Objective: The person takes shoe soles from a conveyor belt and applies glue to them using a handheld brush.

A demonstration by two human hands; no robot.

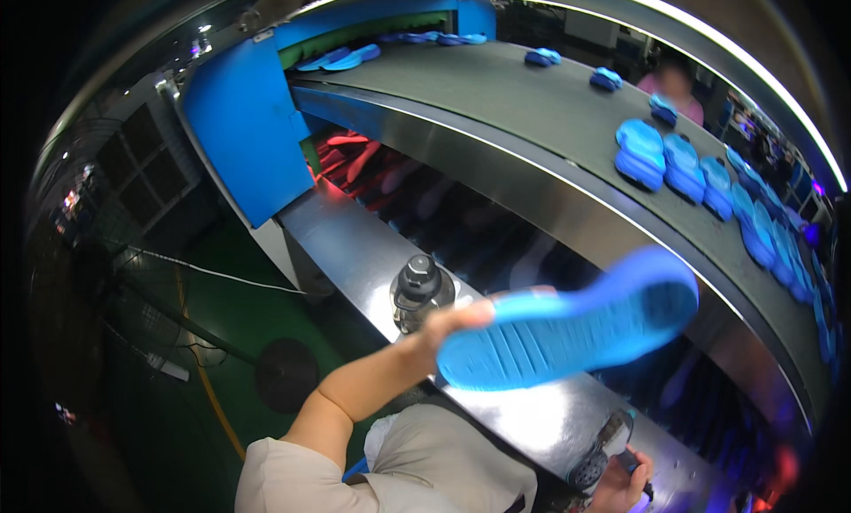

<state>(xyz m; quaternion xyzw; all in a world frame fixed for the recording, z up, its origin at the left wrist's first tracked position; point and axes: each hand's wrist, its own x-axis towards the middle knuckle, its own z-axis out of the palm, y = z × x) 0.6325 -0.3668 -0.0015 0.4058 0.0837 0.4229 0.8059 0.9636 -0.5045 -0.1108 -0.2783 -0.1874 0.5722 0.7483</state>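
Observation:
My left hand (455, 323) grips one end of a blue shoe sole (545, 340) and holds it up above the metal ledge. The sole's ribbed, light-blue face is turned towards me, with a darker oval patch at its far end. At the lower right, my right hand (623, 483) is closed around the dark handle of a small tool (628, 461). The tool's working end is hard to make out. Close by sits a dark item with a perforated face (588, 472). Behind my left hand, a bottle with a black cap (420, 280) stands on the ledge.
A steel ledge (346, 253) runs in front of me. Beyond it, a dark lower bed (479, 247) carries dim soles, red-lit at one end. The upper grey conveyor belt (465, 87) bears several blue soles (641, 154). A blue machine housing (239, 127) stands left; a person (675, 91) is beyond.

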